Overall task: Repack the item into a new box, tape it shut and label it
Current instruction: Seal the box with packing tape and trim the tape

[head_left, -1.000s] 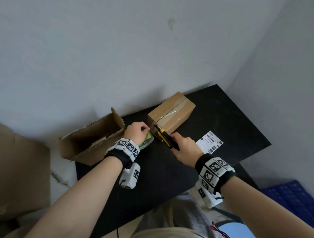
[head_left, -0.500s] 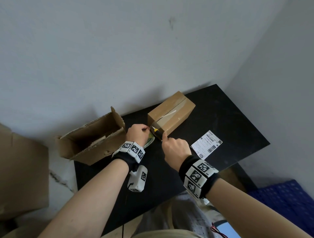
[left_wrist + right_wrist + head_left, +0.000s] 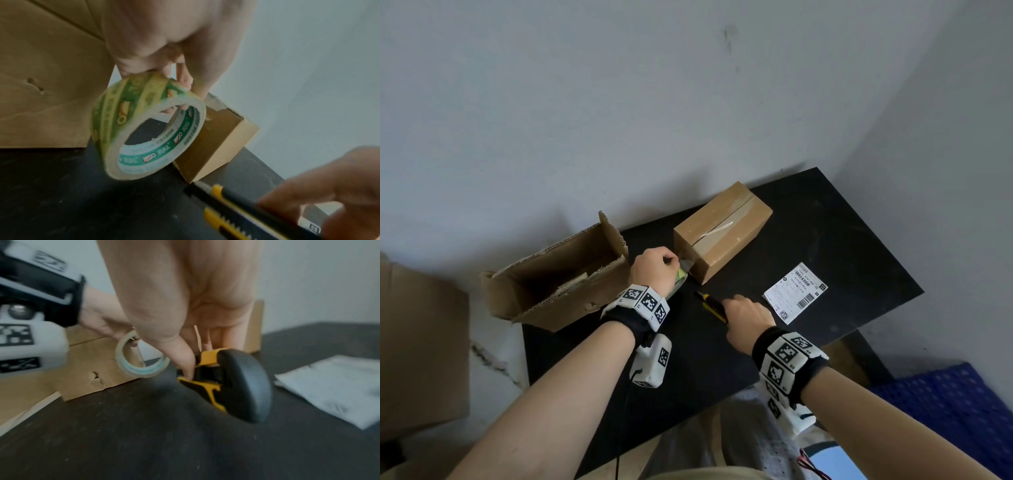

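A small brown box (image 3: 722, 229) with clear tape along its top seam sits on the black table (image 3: 842, 240) near the wall. My left hand (image 3: 654, 267) grips a green-printed roll of tape (image 3: 148, 126) just above the table, at the box's near end (image 3: 211, 146). My right hand (image 3: 748, 313) holds a yellow-and-black utility knife (image 3: 711, 306) low over the table, its tip pointing toward the box's near corner. The knife (image 3: 236, 209) shows close up in the left wrist view, and again as the knife (image 3: 222, 382) in the right wrist view.
An opened, torn cardboard box (image 3: 558, 277) stands at the table's left edge. A white shipping label (image 3: 796, 293) lies flat to the right of my right hand. A large carton (image 3: 417, 346) stands on the floor left; a blue crate (image 3: 948, 404) at lower right.
My right hand has drawn the knife back from the box's near end toward me and down to the table. My left hand still holds the tape roll by the box.
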Available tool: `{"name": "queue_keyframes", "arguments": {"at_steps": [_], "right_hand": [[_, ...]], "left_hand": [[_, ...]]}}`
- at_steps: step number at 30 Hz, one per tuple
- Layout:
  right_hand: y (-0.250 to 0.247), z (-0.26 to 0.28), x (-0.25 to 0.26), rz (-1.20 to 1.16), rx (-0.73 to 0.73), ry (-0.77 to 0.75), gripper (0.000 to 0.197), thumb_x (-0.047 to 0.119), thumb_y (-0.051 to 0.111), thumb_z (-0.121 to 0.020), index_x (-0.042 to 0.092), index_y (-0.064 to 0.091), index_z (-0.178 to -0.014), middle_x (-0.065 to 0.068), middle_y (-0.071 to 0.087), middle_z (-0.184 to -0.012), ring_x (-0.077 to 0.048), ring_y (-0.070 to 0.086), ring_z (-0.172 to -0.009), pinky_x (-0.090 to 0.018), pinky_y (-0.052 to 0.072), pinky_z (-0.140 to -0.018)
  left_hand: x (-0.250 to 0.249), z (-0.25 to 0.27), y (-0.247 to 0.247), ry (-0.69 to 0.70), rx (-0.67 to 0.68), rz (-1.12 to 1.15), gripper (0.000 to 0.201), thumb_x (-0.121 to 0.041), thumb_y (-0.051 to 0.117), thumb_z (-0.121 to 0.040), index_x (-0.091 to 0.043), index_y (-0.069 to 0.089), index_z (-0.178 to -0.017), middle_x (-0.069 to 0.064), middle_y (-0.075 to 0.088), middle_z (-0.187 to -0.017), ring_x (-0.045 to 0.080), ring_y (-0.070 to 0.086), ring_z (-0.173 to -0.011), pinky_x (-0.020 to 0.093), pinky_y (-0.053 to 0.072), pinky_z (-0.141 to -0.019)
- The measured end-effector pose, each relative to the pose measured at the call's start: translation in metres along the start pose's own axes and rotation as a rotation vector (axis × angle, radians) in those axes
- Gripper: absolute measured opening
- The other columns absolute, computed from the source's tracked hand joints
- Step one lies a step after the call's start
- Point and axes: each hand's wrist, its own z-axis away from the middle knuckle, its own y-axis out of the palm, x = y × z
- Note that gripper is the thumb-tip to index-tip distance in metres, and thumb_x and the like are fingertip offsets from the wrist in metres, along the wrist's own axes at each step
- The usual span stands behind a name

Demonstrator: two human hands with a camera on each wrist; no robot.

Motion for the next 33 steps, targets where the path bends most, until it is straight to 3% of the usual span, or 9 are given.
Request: {"name": "queue_keyframes", "arguments": {"at_steps": [7,13,15,18,20,21,23,26,33], "right_hand": [[0.035,-0.030,-0.018,-0.457,0.068,0.040,0.039,0.012,0.056,-0.089,0.025,0.050,-0.125,-0.006,0.055,-0.120,-0.021,0.055,-0.110,-0.030,0.045,-0.090],[0.035,-0.035,-0.019,-0.294,-0.003,-0.031,0.045,0.021,0.054,-0.091,0.020,0.044,-0.134,-0.005,0.047,-0.125,-0.023,0.051,-0.114,-0.032,0.044,-0.095],[0.025,-0.031,-0.017,-0.233,-0.167,-0.011,0.037,0.023,0.055,-0.090,0.013,0.049,-0.126,-0.006,0.051,-0.120,-0.024,0.053,-0.110,-0.034,0.046,-0.092],[0.005,-0.027,-0.009,-0.223,-0.620,-0.109,0.021,0.015,0.062,-0.083,0.008,0.057,-0.102,-0.008,0.058,-0.100,-0.025,0.057,-0.090,-0.034,0.048,-0.078],[-0.008,-0.031,-0.002,-0.136,-0.760,-0.234,0.035,0.011,0.069,-0.076,0.007,0.057,-0.108,-0.010,0.060,-0.107,-0.027,0.059,-0.096,-0.037,0.050,-0.083],[-0.015,-0.035,0.002,-0.082,-0.714,-0.290,0.049,0.010,0.070,-0.074,0.007,0.053,-0.120,-0.011,0.057,-0.122,-0.028,0.056,-0.111,-0.039,0.046,-0.094],[-0.027,-0.045,0.009,0.019,-0.555,-0.367,0.074,0.009,0.066,-0.078,0.011,0.031,-0.143,-0.009,0.031,-0.151,-0.025,0.029,-0.140,-0.040,0.023,-0.113],[-0.040,-0.058,0.008,0.132,-0.399,-0.382,0.085,0.003,0.056,-0.085,0.017,0.005,-0.150,-0.002,0.000,-0.159,-0.017,-0.002,-0.146,-0.032,-0.006,-0.112],[-0.057,-0.058,-0.036,0.173,-0.291,-0.443,0.085,-0.003,0.052,-0.086,0.026,0.004,-0.150,0.007,-0.003,-0.159,-0.013,-0.002,-0.146,-0.028,-0.009,-0.114]], "left_hand": [[0.006,-0.003,0.003,-0.008,0.019,0.035,0.015,-0.023,0.057,-0.091,-0.017,0.067,-0.100,0.001,0.068,-0.103,0.017,0.063,-0.098,0.032,0.052,-0.080],[0.006,0.000,0.004,-0.032,0.015,0.046,0.016,-0.027,0.058,-0.091,-0.018,0.066,-0.101,0.002,0.067,-0.103,0.018,0.063,-0.097,0.036,0.055,-0.080],[0.006,0.000,0.005,-0.028,0.022,0.046,0.016,-0.028,0.057,-0.091,-0.018,0.066,-0.101,0.002,0.067,-0.103,0.018,0.063,-0.097,0.035,0.054,-0.079],[0.005,0.002,0.003,-0.019,0.033,0.038,0.016,-0.029,0.057,-0.091,-0.020,0.066,-0.101,0.002,0.068,-0.101,0.018,0.064,-0.095,0.035,0.055,-0.078],[0.006,0.001,0.003,-0.016,0.042,0.039,0.016,-0.029,0.057,-0.091,-0.020,0.066,-0.101,0.002,0.068,-0.100,0.018,0.064,-0.093,0.036,0.055,-0.078],[0.005,0.002,0.004,-0.014,0.045,0.037,0.017,-0.029,0.057,-0.091,-0.020,0.066,-0.102,0.002,0.069,-0.100,0.017,0.064,-0.093,0.035,0.055,-0.078],[0.004,0.002,0.003,-0.003,0.032,0.021,0.017,-0.029,0.057,-0.091,-0.020,0.067,-0.102,0.001,0.069,-0.098,0.016,0.065,-0.091,0.032,0.054,-0.076],[0.004,0.005,0.004,0.013,0.004,0.006,0.016,-0.028,0.058,-0.091,-0.020,0.067,-0.102,0.000,0.069,-0.097,0.015,0.065,-0.089,0.032,0.054,-0.075],[0.000,0.007,0.009,0.051,0.031,-0.183,0.016,-0.026,0.056,-0.091,-0.024,0.065,-0.104,-0.001,0.063,-0.103,0.014,0.061,-0.089,0.029,0.051,-0.075]]}}
